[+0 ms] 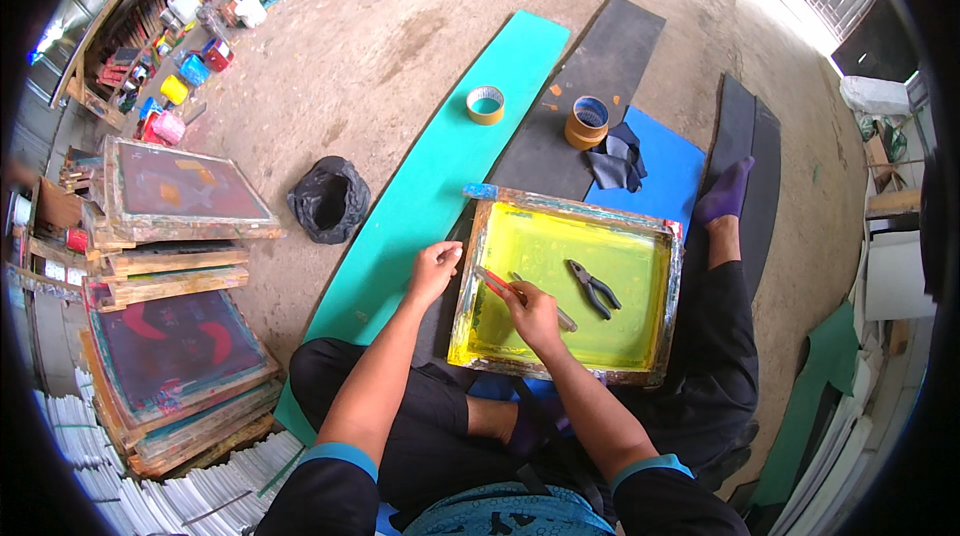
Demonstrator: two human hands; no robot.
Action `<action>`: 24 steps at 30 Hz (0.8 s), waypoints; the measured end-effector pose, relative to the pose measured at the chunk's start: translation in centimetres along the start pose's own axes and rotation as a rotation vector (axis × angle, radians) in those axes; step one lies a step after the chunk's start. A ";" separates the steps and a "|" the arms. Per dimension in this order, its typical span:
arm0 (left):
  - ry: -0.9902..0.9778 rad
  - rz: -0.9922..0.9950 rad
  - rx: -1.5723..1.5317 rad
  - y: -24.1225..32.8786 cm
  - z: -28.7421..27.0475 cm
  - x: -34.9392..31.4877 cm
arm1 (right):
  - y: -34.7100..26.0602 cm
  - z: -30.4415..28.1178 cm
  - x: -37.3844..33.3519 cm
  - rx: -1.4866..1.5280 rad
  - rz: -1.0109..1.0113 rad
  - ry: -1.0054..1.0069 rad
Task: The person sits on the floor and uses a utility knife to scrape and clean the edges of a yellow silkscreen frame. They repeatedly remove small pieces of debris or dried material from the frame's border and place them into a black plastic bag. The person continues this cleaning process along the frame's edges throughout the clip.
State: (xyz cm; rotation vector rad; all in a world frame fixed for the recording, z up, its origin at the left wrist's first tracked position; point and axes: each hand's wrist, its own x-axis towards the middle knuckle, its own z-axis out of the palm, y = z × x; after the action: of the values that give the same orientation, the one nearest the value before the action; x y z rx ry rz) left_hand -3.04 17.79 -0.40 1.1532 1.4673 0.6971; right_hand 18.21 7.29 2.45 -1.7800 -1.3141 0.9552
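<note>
A wooden screen-printing frame [666, 286] with yellow-green mesh lies across my lap, slightly tilted. My right hand [533, 318] is closed around a slim red tool [492, 281] above the left part of the mesh, its tip pointing toward the frame's left side. Under that hand, a thin greyish stick-like tool [566, 320] rests on the mesh, partly hidden. Black-handled pliers [600, 294] lie on the mesh to the right. My left hand [434, 271] is pinched just outside the frame's left edge; whatever it holds is too small to make out.
Tape rolls stand beyond the frame: one [485, 106] on a green mat [440, 171], others stacked [586, 124] on a dark mat [625, 41] beside a dark cloth [617, 160]. A black plastic bag [330, 200] and stacked printing frames [185, 186] sit left.
</note>
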 end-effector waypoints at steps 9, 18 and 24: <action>0.063 0.289 0.352 1.6 0.4 -1.6 | -3.2 -0.2 -0.9 -0.299 -0.207 0.085; -0.147 0.122 0.734 6.6 0.3 -0.2 | -2.9 0.1 -1.3 -0.309 -0.206 0.091; -0.256 0.142 0.926 7.6 0.8 0.7 | -2.9 0.1 -1.1 -0.269 -0.198 0.085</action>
State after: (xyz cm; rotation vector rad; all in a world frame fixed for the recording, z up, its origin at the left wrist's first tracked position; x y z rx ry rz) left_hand -0.12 21.04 5.87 1.9704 1.5170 -0.0993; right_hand 16.61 6.84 5.06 -1.8233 -1.5888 0.6107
